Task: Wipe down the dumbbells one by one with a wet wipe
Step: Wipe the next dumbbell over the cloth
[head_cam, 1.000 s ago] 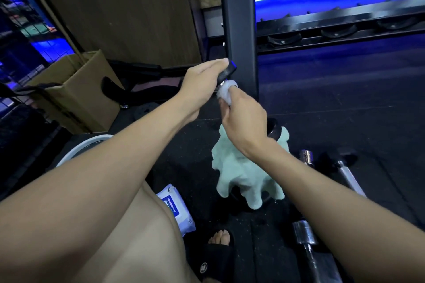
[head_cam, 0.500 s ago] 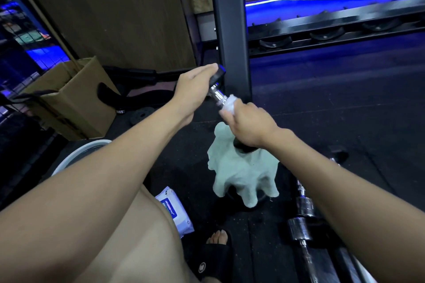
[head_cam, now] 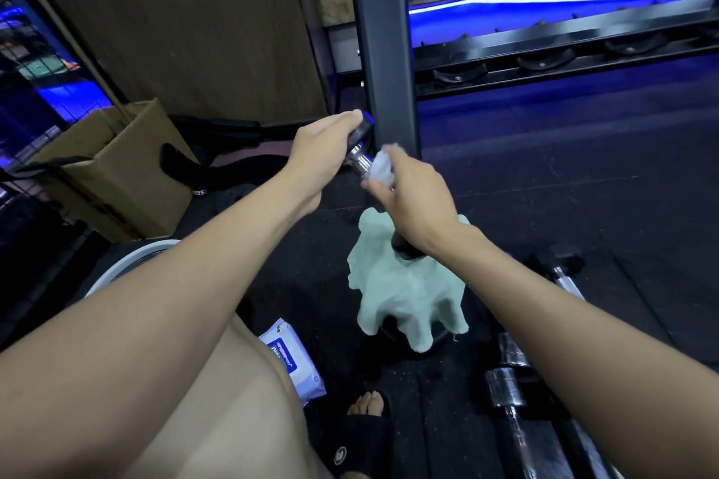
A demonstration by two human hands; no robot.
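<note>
A: Where is the dumbbell (head_cam: 360, 161)?
B: Centre frame, tilted; the left hand (head_cam: 319, 152) grips its top head, and the right hand (head_cam: 412, 198) wraps a wet wipe (head_cam: 383, 167) round the chrome handle.
A: Any writing?
B: The wipes pack (head_cam: 293, 360) at 7 o'clock has a blue label, illegible.

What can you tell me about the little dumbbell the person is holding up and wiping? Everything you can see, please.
The dumbbell is small, with a black end cap edged in blue and a shiny chrome-looking handle. It is held in the air, tilted, in front of a dark upright post. The left hand grips its upper end; the right hand wraps a white wet wipe round the handle. Its lower end, dark, shows below the right hand, above a pale green cloth.
</note>
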